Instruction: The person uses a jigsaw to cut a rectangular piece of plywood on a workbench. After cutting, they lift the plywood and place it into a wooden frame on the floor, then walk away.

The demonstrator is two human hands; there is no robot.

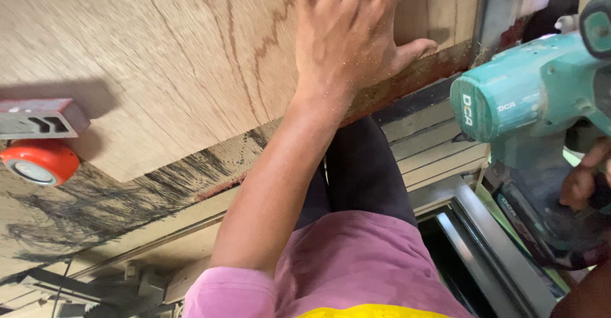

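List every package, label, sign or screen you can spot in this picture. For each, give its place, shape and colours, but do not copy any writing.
White lettering mark: on the round end cap of the teal power tool at right, held by the right hand.
Second white mark: small, on the same tool's side.
No packages, signs or screens show.
The left hand lies flat on the plywood sheet, which carries no label.

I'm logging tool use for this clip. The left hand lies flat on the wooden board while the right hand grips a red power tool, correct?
Not quite: the power tool is teal green, not red. The head view shows it at the right edge, with the right hand gripping its handle. The left hand does lie flat on the wooden board, fingers spread. The only red-orange thing is a small wheel at the left.
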